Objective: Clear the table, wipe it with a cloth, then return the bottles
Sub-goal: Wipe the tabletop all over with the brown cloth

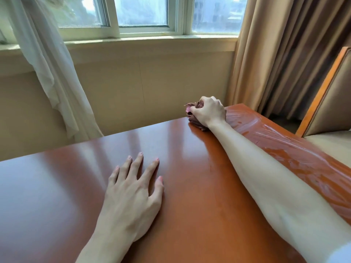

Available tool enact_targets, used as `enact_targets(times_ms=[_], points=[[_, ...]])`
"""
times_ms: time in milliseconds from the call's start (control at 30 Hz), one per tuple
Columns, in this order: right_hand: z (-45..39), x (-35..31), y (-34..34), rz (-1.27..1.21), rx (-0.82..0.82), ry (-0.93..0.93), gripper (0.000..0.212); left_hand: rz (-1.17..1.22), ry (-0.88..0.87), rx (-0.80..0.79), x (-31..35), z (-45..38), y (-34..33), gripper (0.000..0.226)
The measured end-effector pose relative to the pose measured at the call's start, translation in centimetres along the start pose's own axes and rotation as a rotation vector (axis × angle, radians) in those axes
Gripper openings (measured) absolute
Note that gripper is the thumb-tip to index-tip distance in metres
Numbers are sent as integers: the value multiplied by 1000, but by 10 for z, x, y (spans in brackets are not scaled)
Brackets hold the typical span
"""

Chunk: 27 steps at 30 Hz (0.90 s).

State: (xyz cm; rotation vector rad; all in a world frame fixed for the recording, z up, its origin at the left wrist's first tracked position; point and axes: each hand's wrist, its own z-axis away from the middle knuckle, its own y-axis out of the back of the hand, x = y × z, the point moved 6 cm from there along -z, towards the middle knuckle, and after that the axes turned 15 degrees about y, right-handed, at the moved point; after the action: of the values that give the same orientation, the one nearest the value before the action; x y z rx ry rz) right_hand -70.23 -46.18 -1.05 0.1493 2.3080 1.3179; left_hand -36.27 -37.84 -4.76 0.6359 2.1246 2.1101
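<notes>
Glossy orange-brown table (57, 186), wet streaks along right edge. Right hand (209, 111) fisted around crumpled brown cloth (195, 121) at far corner. Left hand (133, 196) flat, fingers spread, holding nothing.

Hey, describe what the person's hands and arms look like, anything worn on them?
Both forearms are bare. The left hand has pale pink polished nails and no rings or watch. The right hand shows no jewellery either. A bit of light sleeve appears near the right elbow.

The cloth (196, 118) sits mostly buried under the right hand (209, 111). The chair (326, 103) runs off the right edge. The table (57, 196) is cut off below.
</notes>
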Motion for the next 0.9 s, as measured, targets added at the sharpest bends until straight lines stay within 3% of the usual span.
enact_targets(times_ms=[267, 433, 500, 567, 667, 800, 900], points=[[182, -52, 70, -75, -46, 150, 31, -96, -30, -19, 8, 5, 5, 55], [338, -100, 135, -114, -75, 285, 33, -336, -269, 65, 50, 34, 33, 58], [414, -118, 173, -136, -83, 323, 30, -296, -370, 40, 66, 76, 46, 59], [454, -126, 186, -161, -117, 338, 28, -229, -365, -11, 66, 99, 46, 56], [452, -111, 196, -134, -75, 276, 30, -119, -377, -89, 55, 147, 48, 58], [404, -80, 191, -16, -3, 42, 34, -24, -445, -111, 29, 214, 48, 72], [443, -108, 193, -6, 14, 111, 33, 40, -480, -76, 7, 243, 42, 70]])
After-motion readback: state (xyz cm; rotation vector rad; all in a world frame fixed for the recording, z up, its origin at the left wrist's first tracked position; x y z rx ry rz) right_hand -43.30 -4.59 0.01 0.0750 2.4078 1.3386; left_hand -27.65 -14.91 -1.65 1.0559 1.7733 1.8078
